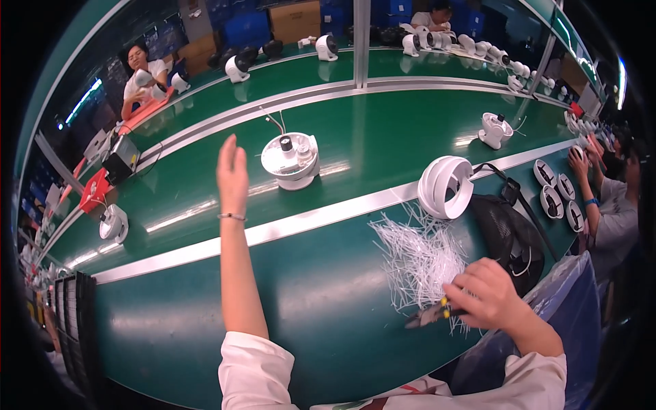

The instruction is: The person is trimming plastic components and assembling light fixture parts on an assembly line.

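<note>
left hand [233,179] outstretched, empty, near a round white plastic housing [290,167]; right hand [490,294] gripping dark metal pliers [430,315]; bare green table [328,294] between, edged by a silver metal rail [301,223]

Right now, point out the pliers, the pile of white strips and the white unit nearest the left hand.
Pliers [430,316]: head view, on the dark end.
Pile of white strips [422,263]: head view, near its middle.
White unit [288,166]: head view, on its round top.

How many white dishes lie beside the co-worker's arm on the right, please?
4, clustered: far-left dish, far-right dish, near-left dish and near-right dish. The co-worker's arm may hide more.
</note>
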The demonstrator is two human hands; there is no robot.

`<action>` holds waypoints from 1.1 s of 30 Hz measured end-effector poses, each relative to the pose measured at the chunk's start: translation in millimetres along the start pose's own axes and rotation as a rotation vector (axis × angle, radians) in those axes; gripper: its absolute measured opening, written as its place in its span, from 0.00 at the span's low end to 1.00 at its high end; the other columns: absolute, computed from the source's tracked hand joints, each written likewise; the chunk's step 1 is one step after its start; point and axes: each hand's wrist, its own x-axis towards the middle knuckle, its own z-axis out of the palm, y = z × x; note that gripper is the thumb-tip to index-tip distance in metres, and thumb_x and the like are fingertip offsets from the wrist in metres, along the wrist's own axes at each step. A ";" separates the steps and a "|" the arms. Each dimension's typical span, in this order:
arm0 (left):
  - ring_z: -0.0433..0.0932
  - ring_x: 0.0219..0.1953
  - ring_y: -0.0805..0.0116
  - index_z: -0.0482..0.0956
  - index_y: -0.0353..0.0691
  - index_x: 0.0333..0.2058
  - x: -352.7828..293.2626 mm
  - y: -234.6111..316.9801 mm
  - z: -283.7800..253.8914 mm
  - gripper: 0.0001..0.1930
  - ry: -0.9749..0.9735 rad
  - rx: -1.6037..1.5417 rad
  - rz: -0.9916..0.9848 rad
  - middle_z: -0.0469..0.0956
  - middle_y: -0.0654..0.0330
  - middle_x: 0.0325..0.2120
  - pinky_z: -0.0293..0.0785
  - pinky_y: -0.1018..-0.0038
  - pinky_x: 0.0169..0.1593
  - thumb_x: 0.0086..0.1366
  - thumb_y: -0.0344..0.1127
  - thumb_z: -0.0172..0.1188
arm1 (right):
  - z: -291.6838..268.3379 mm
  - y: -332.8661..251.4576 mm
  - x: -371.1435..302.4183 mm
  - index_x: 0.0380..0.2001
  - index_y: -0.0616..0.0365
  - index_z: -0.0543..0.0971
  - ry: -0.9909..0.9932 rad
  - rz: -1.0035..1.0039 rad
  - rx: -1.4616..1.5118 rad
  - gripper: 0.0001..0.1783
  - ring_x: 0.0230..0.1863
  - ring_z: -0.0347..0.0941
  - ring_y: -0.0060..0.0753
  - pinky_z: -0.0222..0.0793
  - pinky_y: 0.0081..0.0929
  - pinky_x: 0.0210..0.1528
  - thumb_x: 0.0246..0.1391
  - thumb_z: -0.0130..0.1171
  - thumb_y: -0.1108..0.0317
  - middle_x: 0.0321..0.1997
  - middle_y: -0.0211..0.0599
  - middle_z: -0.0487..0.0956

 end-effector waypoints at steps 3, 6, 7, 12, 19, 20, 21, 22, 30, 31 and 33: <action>0.52 0.60 0.55 0.57 0.40 0.56 1.0 -65.1 23.2 0.26 -0.124 0.231 -0.063 0.57 0.47 0.55 0.48 0.69 0.59 0.63 0.48 0.42 | 2.8 -6.2 -4.9 0.34 0.57 0.75 -0.013 -0.041 0.011 0.24 0.32 0.67 0.32 0.64 0.29 0.36 0.23 0.56 0.69 0.31 0.32 0.70; 0.49 0.61 0.53 0.56 0.41 0.57 -2.9 -67.4 50.2 0.27 -0.253 0.246 -0.101 0.54 0.47 0.57 0.46 0.69 0.60 0.63 0.50 0.39 | -0.2 -2.6 -8.1 0.35 0.56 0.75 -0.019 -0.019 0.042 0.26 0.32 0.67 0.32 0.63 0.29 0.37 0.21 0.58 0.69 0.31 0.32 0.69; 0.47 0.61 0.53 0.56 0.41 0.57 -2.7 -72.1 54.6 0.27 -0.246 0.267 -0.113 0.52 0.47 0.58 0.44 0.69 0.61 0.64 0.50 0.38 | 0.0 -2.0 -8.9 0.35 0.56 0.75 -0.016 -0.016 0.038 0.26 0.32 0.67 0.32 0.63 0.29 0.37 0.21 0.58 0.69 0.31 0.32 0.69; 0.46 0.62 0.54 0.53 0.35 0.57 -2.0 -82.3 59.3 0.29 -0.236 0.295 -0.123 0.51 0.48 0.58 0.42 0.71 0.61 0.64 0.50 0.37 | 2.6 -4.6 -9.1 0.36 0.56 0.74 -0.063 -0.012 0.048 0.29 0.33 0.67 0.33 0.63 0.29 0.37 0.18 0.60 0.68 0.32 0.31 0.70; 0.62 0.54 0.65 0.61 0.31 0.53 -19.3 34.9 50.3 0.24 -0.284 -0.049 0.043 0.63 0.50 0.52 0.55 0.77 0.55 0.62 0.40 0.46 | 2.9 1.0 -10.8 0.37 0.56 0.74 -0.083 0.030 0.058 0.30 0.33 0.67 0.33 0.63 0.31 0.38 0.18 0.59 0.67 0.33 0.33 0.70; 0.67 0.50 0.68 0.64 0.31 0.51 -25.4 56.9 45.4 0.21 -0.402 -0.110 0.044 0.68 0.51 0.49 0.59 0.78 0.53 0.62 0.37 0.49 | 2.6 2.0 -9.5 0.36 0.57 0.74 -0.087 0.034 0.071 0.30 0.33 0.67 0.34 0.63 0.31 0.38 0.18 0.59 0.66 0.32 0.33 0.70; 0.69 0.44 0.74 0.68 0.32 0.48 -32.5 77.2 42.1 0.18 -0.534 -0.182 0.028 0.72 0.55 0.44 0.63 0.79 0.48 0.61 0.34 0.50 | 3.7 1.9 -9.3 0.36 0.58 0.74 -0.079 0.032 0.080 0.29 0.33 0.67 0.34 0.63 0.31 0.38 0.18 0.59 0.66 0.32 0.33 0.70; 0.69 0.44 0.74 0.68 0.33 0.49 -40.3 90.8 38.1 0.18 -0.645 -0.231 0.000 0.71 0.56 0.44 0.63 0.79 0.48 0.62 0.35 0.49 | 5.9 1.1 -8.1 0.35 0.58 0.74 -0.067 0.025 0.097 0.29 0.32 0.66 0.34 0.63 0.31 0.37 0.19 0.59 0.66 0.32 0.33 0.70; 0.65 0.51 0.64 0.69 0.39 0.48 -77.2 137.7 35.7 0.19 -0.557 -0.125 0.283 0.67 0.47 0.48 0.65 0.72 0.48 0.55 0.26 0.50 | 24.6 3.9 -16.3 0.35 0.58 0.73 -0.188 0.018 0.196 0.25 0.34 0.66 0.32 0.61 0.28 0.38 0.24 0.60 0.69 0.33 0.32 0.71; 0.66 0.50 0.65 0.70 0.36 0.46 -80.1 150.2 29.0 0.18 -0.544 -0.200 0.263 0.68 0.47 0.47 0.66 0.73 0.47 0.55 0.25 0.49 | 23.1 4.9 -18.8 0.35 0.58 0.73 -0.188 0.018 0.189 0.25 0.34 0.66 0.32 0.61 0.28 0.38 0.24 0.60 0.69 0.33 0.32 0.71; 0.72 0.37 0.64 0.72 0.29 0.33 -86.6 158.4 -8.7 0.09 -0.840 -0.613 0.341 0.73 0.48 0.34 0.67 0.75 0.42 0.51 0.24 0.51 | 19.2 2.0 -13.8 0.35 0.58 0.73 -0.256 0.023 0.225 0.26 0.34 0.66 0.33 0.60 0.29 0.37 0.23 0.61 0.68 0.32 0.33 0.71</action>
